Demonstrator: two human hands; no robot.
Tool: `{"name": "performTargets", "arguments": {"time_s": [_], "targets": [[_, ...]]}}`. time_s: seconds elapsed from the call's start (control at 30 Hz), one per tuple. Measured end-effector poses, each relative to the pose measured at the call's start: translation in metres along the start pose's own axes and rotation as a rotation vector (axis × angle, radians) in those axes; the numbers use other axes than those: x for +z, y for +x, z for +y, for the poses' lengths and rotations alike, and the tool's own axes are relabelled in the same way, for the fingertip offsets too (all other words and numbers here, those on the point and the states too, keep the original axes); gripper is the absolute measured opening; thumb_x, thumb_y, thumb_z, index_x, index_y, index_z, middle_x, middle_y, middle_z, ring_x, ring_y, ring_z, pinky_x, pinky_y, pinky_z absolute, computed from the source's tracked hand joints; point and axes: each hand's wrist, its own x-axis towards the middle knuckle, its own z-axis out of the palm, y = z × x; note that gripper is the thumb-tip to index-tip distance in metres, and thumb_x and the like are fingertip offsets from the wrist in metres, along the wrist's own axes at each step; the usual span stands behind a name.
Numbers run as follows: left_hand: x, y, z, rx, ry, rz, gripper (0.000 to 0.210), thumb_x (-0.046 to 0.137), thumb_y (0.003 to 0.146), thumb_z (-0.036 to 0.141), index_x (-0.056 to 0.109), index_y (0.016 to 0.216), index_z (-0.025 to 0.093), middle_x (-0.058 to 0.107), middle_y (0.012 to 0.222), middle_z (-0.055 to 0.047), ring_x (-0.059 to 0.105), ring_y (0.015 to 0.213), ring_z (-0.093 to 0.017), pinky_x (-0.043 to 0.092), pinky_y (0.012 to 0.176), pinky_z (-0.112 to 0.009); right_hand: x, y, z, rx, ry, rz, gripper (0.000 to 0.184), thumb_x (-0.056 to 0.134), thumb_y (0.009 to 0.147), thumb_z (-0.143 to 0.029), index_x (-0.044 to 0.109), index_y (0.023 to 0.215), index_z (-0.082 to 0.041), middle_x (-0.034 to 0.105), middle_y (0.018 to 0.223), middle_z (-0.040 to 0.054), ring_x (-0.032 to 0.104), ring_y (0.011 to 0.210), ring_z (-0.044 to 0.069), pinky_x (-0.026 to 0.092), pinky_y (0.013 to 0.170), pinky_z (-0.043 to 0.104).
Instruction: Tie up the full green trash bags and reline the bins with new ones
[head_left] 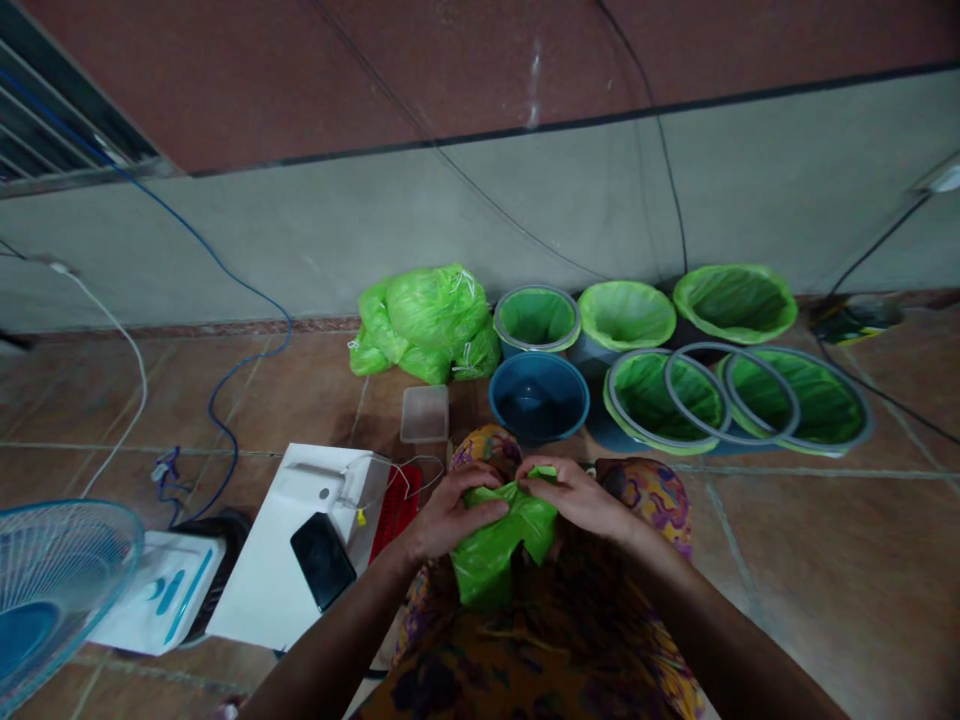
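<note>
A crumpled green plastic bag (491, 560) hangs over my lap between both hands. My left hand (461, 510) is closed on its left upper edge, thumb lying across the plastic. My right hand (574, 492) pinches the right upper edge, its fingertips partly hidden by folds. Just beyond my knees stands a blue bin (538, 397) without a liner. Several bins with green liners, such as the back middle one (628, 312), stand to its right and behind. A loose grey ring (679, 393) rests across the two front right bins.
Filled green bags (431, 320) are heaped by the wall. A clear plastic box (424, 414) lies on the floor. To my left are a white box (262, 570) with a phone (323, 562), a red basket (395, 505) and a fan (60, 590). Cables run along the wall.
</note>
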Motion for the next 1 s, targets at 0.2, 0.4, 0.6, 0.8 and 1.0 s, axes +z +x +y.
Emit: {"name": "performTargets", "arguments": {"time_s": [0.2,0.4,0.6,0.8,1.0], "targets": [[0.004,0.006,0.001,-0.119,-0.009,0.07,0.013,0.055,0.078,0.021,0.067,0.075,0.017,0.068,0.087,-0.003,0.061,0.085,-0.016,0.046,0.084,-0.027,-0.001,-0.001,-0.001,0.077,0.108,-0.091,0.023,0.068,0.073,-0.033,0.062,0.088,-0.016,0.055,0.07,-0.0026,0.047,0.062,0.01,0.036,0.057,0.021],[0.003,0.007,0.003,-0.19,-0.066,0.1,0.018,0.05,0.078,0.023,0.066,0.074,0.017,0.067,0.079,-0.001,0.059,0.077,-0.015,0.048,0.073,-0.025,-0.005,0.0,-0.002,0.092,0.118,-0.173,0.034,0.074,0.066,-0.029,0.062,0.096,-0.017,0.061,0.081,-0.0005,0.052,0.07,0.012,0.041,0.062,0.022],[0.002,0.006,0.005,-0.206,-0.084,0.094,0.022,0.05,0.081,0.029,0.066,0.075,0.017,0.065,0.077,-0.001,0.057,0.073,-0.014,0.046,0.068,-0.024,-0.009,0.001,-0.001,0.061,0.131,-0.152,0.035,0.072,0.068,-0.026,0.064,0.101,-0.017,0.064,0.09,0.0013,0.056,0.077,0.013,0.042,0.07,0.024],[0.002,0.006,0.005,-0.226,-0.093,0.058,0.026,0.049,0.085,0.035,0.063,0.073,0.016,0.057,0.069,0.0,0.05,0.066,-0.012,0.041,0.061,-0.022,-0.013,0.001,0.0,-0.003,0.131,-0.089,0.028,0.064,0.076,-0.03,0.066,0.101,-0.017,0.065,0.095,0.0036,0.058,0.084,0.015,0.043,0.076,0.026],[0.002,0.007,0.003,-0.226,-0.062,0.039,0.031,0.047,0.087,0.041,0.061,0.075,0.016,0.055,0.068,0.002,0.049,0.065,-0.011,0.04,0.06,-0.022,-0.013,0.001,0.002,-0.003,0.11,-0.082,0.03,0.058,0.081,-0.031,0.064,0.108,-0.02,0.064,0.091,0.0028,0.058,0.079,0.015,0.045,0.07,0.026]]}}
